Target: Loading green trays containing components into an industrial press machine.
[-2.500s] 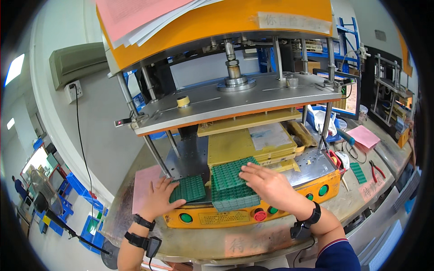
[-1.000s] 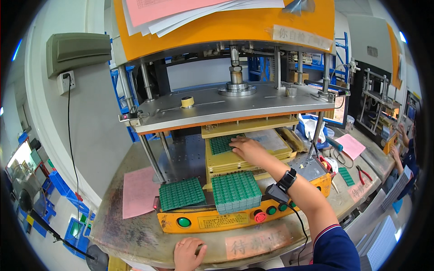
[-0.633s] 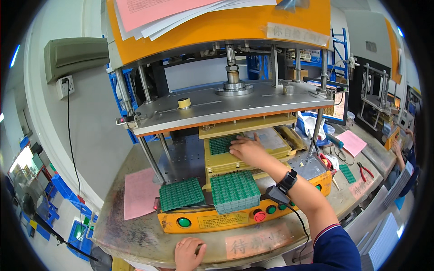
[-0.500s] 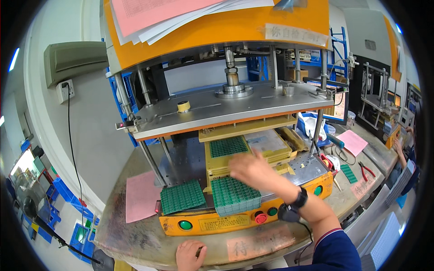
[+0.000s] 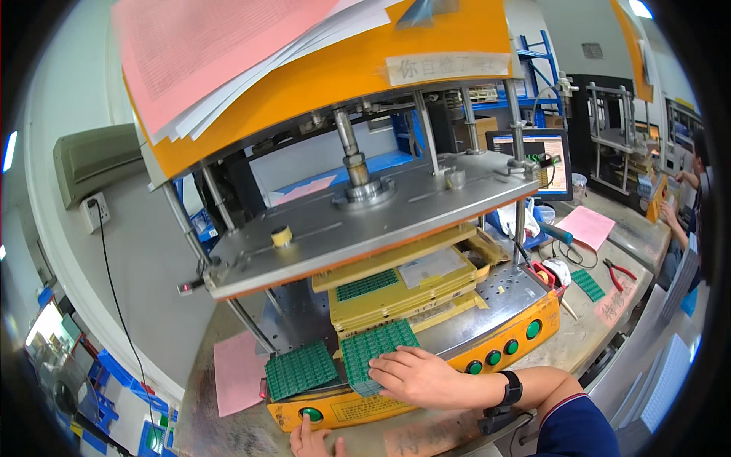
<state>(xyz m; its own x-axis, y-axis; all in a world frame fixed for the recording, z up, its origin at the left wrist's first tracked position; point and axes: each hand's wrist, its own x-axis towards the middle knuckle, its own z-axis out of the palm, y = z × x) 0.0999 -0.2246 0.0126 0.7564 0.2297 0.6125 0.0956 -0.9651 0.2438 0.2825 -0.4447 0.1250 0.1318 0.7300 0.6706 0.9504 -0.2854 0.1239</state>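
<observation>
My left hand (image 5: 311, 442) is at the front left of the orange press base, its index finger extended onto a round green button (image 5: 311, 415). My right hand (image 5: 419, 375), with a black band at the wrist, rests with its fingers spread over the front right of a stack of green circuit board panels (image 5: 373, 344); its thumb is hidden. To the left lies another group of green panels (image 5: 301, 369). Behind the stack, a yellow fixture (image 5: 373, 308) bears a green panel (image 5: 368, 285) under the raised press plate (image 5: 381, 202).
Steel posts (image 5: 250, 324) stand at the plate's corners. Several green buttons (image 5: 493, 357) line the base's right front. Red-handled pliers (image 5: 618, 274), a small green panel (image 5: 588, 285) and a pink sheet (image 5: 586, 226) lie right. Another person's hand (image 5: 670, 215) shows far right.
My right hand has come back from the fixture onto the front stack of panels. The left hand has moved up to the green button. The whole view has tilted.
</observation>
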